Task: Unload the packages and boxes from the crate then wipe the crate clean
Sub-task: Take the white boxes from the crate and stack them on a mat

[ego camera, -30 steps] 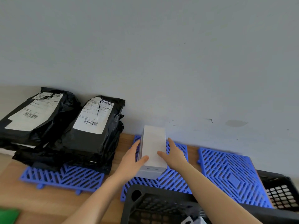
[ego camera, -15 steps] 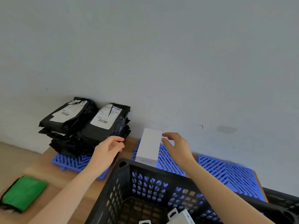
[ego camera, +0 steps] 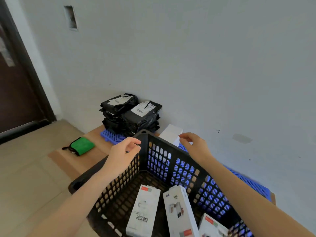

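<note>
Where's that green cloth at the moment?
In the head view the green cloth lies on the left, on the brown board. It is left of the black crate and in front of the stacked black packages.

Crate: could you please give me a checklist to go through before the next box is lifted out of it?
1. Left hand free: ok, it hovers by the crate corner, holding nothing.
2. Right hand free: ok, fingers relaxed above the far rim.
3. Boxes reachable: ok, left box, middle box and right box lie uncovered inside.
4. Room to set one down: ok, bare blue mat beside the white box by the wall.
5. Crate ready for wiping: not ok, boxes inside.
6. Green cloth at hand: ok, on the brown board left of the crate.
</note>
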The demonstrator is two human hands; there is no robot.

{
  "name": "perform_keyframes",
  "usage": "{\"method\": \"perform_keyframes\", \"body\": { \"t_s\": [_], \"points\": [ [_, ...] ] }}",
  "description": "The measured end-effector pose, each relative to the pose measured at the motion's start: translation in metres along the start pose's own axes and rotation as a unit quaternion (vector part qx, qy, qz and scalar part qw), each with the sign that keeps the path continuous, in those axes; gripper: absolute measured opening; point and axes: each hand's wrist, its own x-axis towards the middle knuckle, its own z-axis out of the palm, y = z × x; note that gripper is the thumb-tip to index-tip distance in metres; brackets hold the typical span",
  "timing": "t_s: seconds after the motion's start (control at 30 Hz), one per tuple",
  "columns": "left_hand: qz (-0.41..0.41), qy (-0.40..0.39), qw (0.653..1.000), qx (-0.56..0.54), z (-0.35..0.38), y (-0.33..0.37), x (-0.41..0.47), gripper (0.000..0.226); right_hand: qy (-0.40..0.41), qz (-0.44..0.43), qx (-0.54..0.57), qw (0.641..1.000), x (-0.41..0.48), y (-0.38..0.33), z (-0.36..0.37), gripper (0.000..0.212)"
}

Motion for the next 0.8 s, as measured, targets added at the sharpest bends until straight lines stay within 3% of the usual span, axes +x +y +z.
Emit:
{"method": "perform_keyframes", "body": {
  "t_s": [0.43, 0.7, 0.8],
  "points": [
    [-0.074, 0.059, 0.995, -0.011, 0.011, 0.001, -0.113, 0.021, -0.073, -0.034, -0.046, 0.996, -0.060, -0.007, 0.003, 0.026],
    [-0.155, 0.185, 0.969, 0.043, 0.032, 0.013, -0.156, 0.036, -0.127, -0.103, -0.083, 0.983, -0.050, 0.018, -0.012, 0.029],
    [-0.188, 0.240, 0.949, 0.080, 0.054, 0.027, -0.174, 0.039, -0.141, -0.147, -0.124, 0.971, -0.042, 0.042, -0.025, 0.042]
  ]
}}
